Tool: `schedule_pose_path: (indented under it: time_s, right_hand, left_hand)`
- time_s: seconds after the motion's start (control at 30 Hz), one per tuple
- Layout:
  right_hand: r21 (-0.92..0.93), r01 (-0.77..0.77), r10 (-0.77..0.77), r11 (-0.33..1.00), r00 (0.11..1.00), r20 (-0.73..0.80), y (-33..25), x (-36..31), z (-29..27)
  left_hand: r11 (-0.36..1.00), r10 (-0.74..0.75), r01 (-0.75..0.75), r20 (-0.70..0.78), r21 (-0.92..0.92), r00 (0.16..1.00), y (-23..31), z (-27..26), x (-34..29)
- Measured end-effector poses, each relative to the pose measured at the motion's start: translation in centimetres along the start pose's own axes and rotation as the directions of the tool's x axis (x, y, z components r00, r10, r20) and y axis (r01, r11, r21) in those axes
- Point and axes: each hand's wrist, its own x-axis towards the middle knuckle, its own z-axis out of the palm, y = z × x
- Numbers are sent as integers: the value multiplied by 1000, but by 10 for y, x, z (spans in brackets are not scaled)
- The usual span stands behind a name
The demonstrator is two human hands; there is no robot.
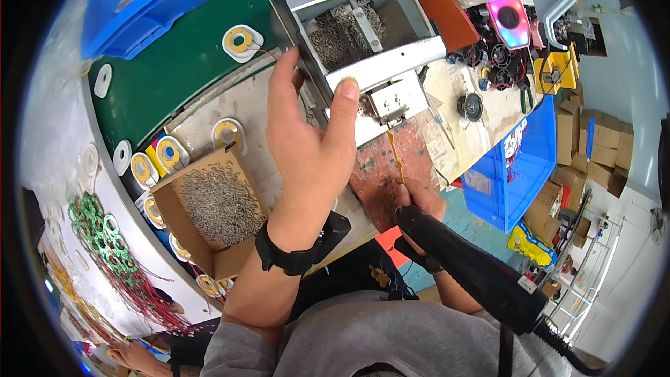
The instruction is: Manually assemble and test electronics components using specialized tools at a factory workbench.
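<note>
A grey and white screw feeder (pixel 401 58) stands at the top middle, its bin heaped with small screws (pixel 342 35). My left hand (pixel 310 143) rests against its near left side, thumb and forefinger spread apart, the other fingers mostly hidden. A black electric screwdriver (pixel 471 265) slants across the lower right, with my right hand (pixel 422 206) closed around its front end. Its long brass-coloured bit (pixel 395 153) points away from me, with the tip at the feeder's front outlet (pixel 389 103). Whether a screw sits on the tip is too small to tell.
A cardboard box of screws (pixel 220 199) sits left of my forearm, among white ring-shaped parts with yellow centres (pixel 171 151). Blue bins (pixel 499 195) stand right and upper left. A small round speaker (pixel 470 106) lies right of the feeder. Another person's hand (pixel 136 357) shows lower left.
</note>
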Motion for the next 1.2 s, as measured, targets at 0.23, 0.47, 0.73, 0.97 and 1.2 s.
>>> schedule_pose_path:
  time_s: [0.23,0.47,0.73,0.97,1.2]
  right_hand:
    - [6,18,-18,1000,999,-47,1,12,10]
    - [-68,13,-12,998,1000,4,3,14,6]
    - [46,-79,75,996,995,72,-11,41,6]
    - [238,-211,166,948,967,192,-15,54,1]
    - [80,-318,272,945,898,346,-28,50,-16]
  left_hand:
    - [999,-22,22,-2,46,1000,0,-2,-1]
    - [995,51,-52,17,87,999,-3,-4,-1]
    - [991,56,-61,41,115,998,0,-7,-1]
    - [986,53,-65,75,157,996,4,-8,3]
    - [976,64,-82,93,200,994,5,-12,2]
